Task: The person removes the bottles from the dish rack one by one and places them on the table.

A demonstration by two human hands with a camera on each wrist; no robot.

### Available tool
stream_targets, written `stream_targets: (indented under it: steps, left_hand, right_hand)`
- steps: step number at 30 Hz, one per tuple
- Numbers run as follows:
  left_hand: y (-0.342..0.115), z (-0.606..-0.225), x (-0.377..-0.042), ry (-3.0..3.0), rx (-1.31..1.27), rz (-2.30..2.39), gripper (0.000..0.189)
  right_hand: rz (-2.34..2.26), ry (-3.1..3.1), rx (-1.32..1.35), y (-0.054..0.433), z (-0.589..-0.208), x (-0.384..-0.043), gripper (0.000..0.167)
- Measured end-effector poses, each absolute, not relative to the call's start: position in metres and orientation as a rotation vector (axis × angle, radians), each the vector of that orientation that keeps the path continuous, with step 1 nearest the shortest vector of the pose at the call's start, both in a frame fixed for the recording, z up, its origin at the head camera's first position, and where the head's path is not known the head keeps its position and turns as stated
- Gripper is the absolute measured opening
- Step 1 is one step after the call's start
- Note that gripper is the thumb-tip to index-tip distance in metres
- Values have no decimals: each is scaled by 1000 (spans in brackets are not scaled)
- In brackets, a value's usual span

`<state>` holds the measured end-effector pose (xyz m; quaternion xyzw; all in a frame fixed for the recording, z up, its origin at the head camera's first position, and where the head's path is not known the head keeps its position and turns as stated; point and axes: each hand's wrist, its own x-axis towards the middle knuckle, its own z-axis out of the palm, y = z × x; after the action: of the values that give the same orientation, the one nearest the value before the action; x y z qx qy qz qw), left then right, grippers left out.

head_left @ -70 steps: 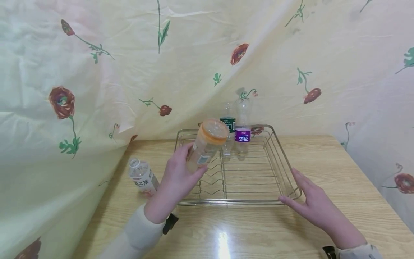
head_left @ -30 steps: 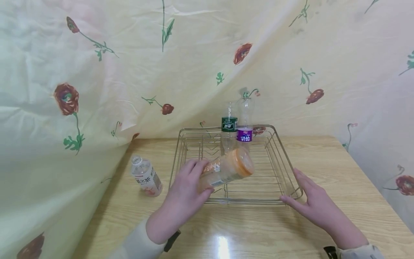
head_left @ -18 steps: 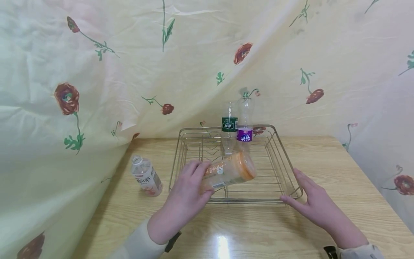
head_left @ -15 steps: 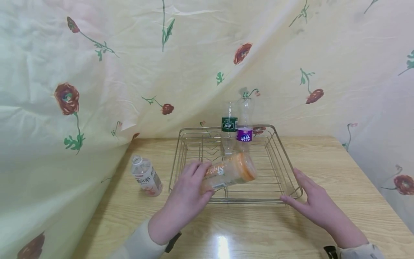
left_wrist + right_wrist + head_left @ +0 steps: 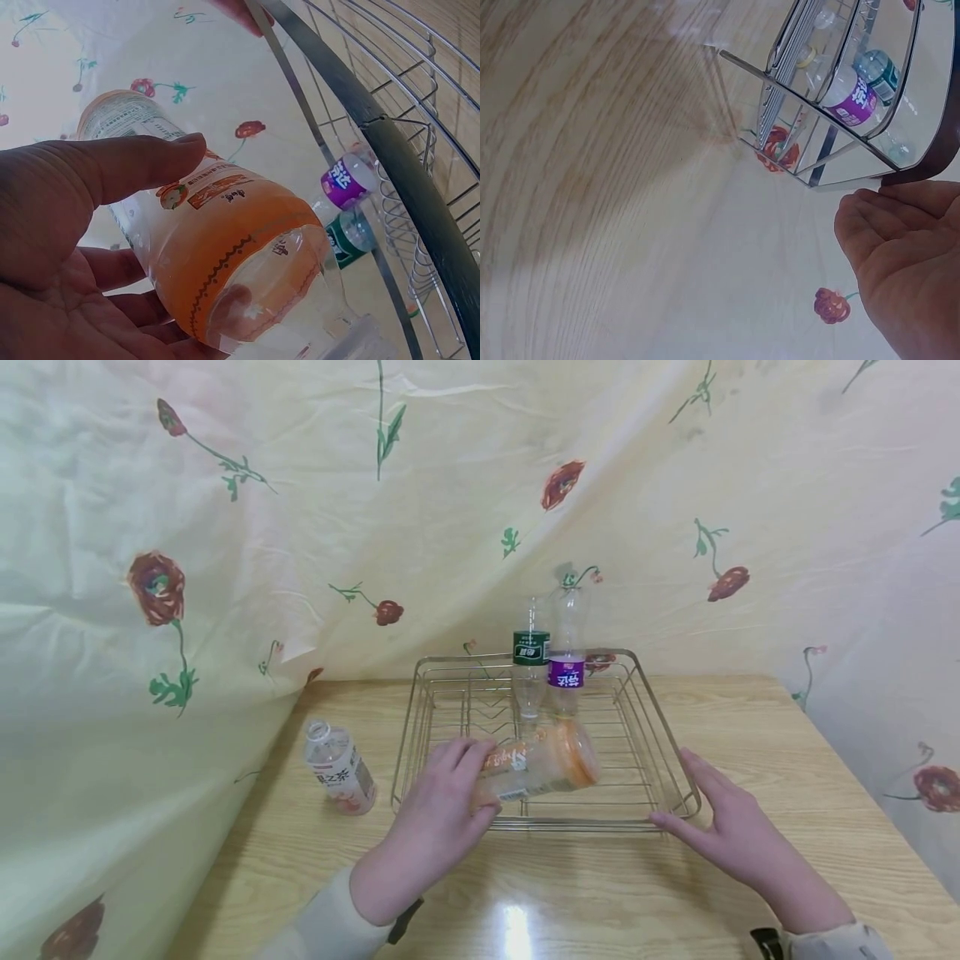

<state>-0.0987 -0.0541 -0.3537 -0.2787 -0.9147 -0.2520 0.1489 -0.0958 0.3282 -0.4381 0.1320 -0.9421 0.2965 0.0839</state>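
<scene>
My left hand (image 5: pixel 442 802) holds a clear plastic bottle (image 5: pixel 536 764) with an orange label, tilted over the wire rack (image 5: pixel 663 739). Its wide, orange-edged end points right. Close up in the left wrist view, the thumb lies along the bottle (image 5: pixel 225 217) and the fingers go round its other side; its neck shows at the lower right. At the rack's front right corner rests my right hand (image 5: pixel 738 835), fingers along the side and thumb at the front rail. Inside the rack, a green-labelled bottle (image 5: pixel 531 648) and a purple-labelled bottle (image 5: pixel 566 672) stand side by side at the back.
Left of the rack, a clear bottle with a white and pink label (image 5: pixel 340 768) stands uncapped on the wooden table (image 5: pixel 600 893). A flowered cloth (image 5: pixel 450 510) hangs behind and along the left side. Wire dividers (image 5: pixel 487 718) run along the rack's left part.
My left hand has brought the orange-labelled bottle from a more upright pose down and right, tipping it nearly level over the rack. Lately it shifts only slightly. My right hand stays at the corner.
</scene>
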Motion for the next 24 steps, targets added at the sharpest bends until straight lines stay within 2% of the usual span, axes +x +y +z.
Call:
stream_targets:
  steps: [24]
  left_hand:
    - [-53,-357,-97,-2653,-812,-704,72]
  right_hand:
    - [897,-2749,420,324,-427,-91,103]
